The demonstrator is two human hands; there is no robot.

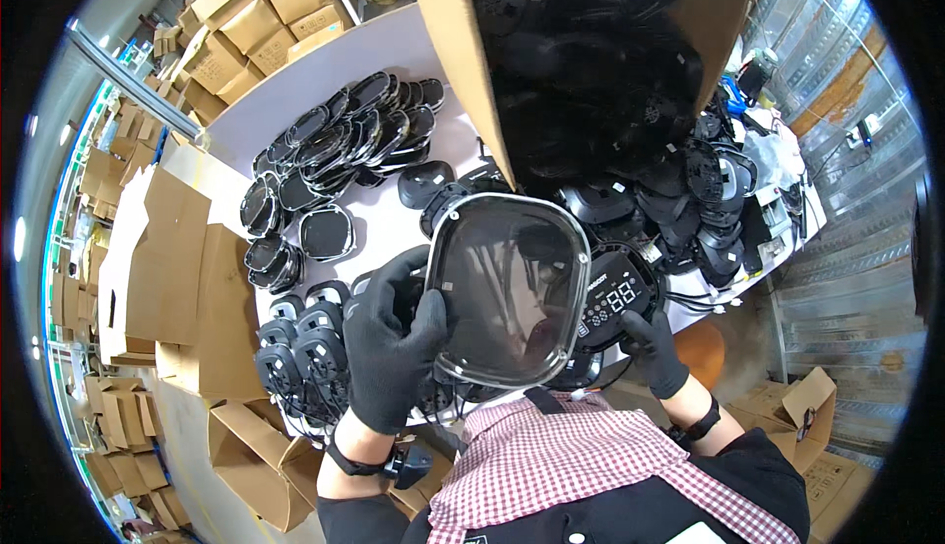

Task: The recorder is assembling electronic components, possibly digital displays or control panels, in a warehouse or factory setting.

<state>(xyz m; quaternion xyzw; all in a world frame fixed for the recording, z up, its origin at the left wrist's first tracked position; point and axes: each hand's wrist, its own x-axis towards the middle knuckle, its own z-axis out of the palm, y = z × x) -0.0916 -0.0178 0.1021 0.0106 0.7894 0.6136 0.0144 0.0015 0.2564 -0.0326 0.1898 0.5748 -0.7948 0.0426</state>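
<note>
My left hand (392,339), in a black glove, is closed on the left edge of a rounded-square clear cover (512,298) with a pale rim. The cover is held up in front of me, and black parts show dimly through it. To its right, my right hand (654,355), also gloved in black, grips the lower edge of a round black display panel (618,293) with white printed digits and icons. The cover overlaps the panel's left side in view; whether they touch I cannot tell.
Stacked clear covers with dark rims (340,135) lie at the table's far left. Black housings (305,352) fill the near left, and more black parts (704,190) pile up at right. A large open carton (458,47) tilts over the far side. Cardboard boxes (202,298) stand left.
</note>
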